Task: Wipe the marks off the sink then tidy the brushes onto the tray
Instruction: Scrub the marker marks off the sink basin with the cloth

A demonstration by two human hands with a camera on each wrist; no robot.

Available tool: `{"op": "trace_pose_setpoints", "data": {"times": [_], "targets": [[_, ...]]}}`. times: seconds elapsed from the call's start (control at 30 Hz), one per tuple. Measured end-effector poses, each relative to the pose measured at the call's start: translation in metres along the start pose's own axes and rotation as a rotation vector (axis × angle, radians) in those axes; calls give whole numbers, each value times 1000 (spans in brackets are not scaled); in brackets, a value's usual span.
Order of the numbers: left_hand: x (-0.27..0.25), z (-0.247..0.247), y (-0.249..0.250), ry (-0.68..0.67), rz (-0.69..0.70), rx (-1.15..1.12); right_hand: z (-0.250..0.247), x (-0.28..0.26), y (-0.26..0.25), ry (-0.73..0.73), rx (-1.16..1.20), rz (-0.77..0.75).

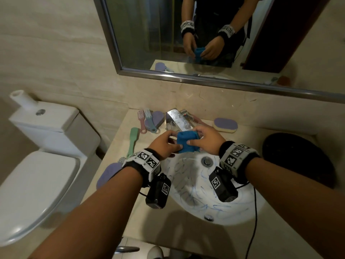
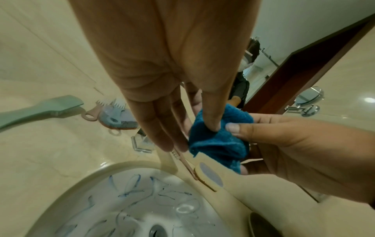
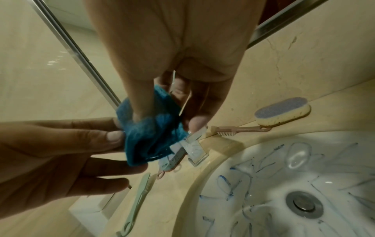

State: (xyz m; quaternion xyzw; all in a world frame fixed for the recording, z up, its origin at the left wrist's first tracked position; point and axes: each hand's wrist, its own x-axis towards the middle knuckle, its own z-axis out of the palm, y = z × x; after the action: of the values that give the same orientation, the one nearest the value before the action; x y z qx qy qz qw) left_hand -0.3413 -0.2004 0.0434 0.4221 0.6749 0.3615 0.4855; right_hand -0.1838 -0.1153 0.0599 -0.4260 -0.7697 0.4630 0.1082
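- Several brushes are lying loose on the counter, left of the tap: a green long-handled brush, a pink comb brush and a blue-green one overlapping a purple pad. None is being handled yet, presumably because tidying is being left until after wiping.
- A purple sponge at the near-left counter edge is being partly hidden by the left wrist band.
- Left hand is being held above the basin's far rim, thumb and fingertips pinching the blue cloth on its left side; the lower fingers are lying straighter, gripping nothing.
- Cloth is being held bunched between both hands, clear of the porcelain; likely being folded into a pad before wiping.
- Tap is being partly covered by cloth and hands, so its spout end is hard to make out.
- Sink is lying below the hands, blue scribble marks all over the bowl; wiping is judged not yet started.
- Right hand is pinching the cloth's right side, thumb on top and fingers curled beneath.
- Pink toothbrush and a second purple-topped sponge are lying behind the basin, right of the tap.
- Dark round tray is sitting at far right, well apart from the left-hand brushes; its near edge is being cut off by the right forearm and its surface is too dark to read.
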Motion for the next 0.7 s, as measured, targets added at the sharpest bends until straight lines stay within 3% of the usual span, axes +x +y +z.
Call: {"op": "trace_pose_setpoints", "data": {"times": [0.13,0.2,0.27,0.4,0.57,0.7], "targets": [[-5,1,-15,117,29,23,12,-1,5,-153,141,-108],[-10,1,-27,163,-3,63,18,4,15,-134,207,-133],[-14,-1,-43,196,-61,243,26,13,32,-104,192,-103],[-15,1,-72,75,-226,765,47,21,68,-154,-56,47],[13,2,-94,-85,-299,934,67,37,95,-245,-254,144],[38,-3,-104,-154,-252,1006,76,67,103,-178,-280,204]]}}
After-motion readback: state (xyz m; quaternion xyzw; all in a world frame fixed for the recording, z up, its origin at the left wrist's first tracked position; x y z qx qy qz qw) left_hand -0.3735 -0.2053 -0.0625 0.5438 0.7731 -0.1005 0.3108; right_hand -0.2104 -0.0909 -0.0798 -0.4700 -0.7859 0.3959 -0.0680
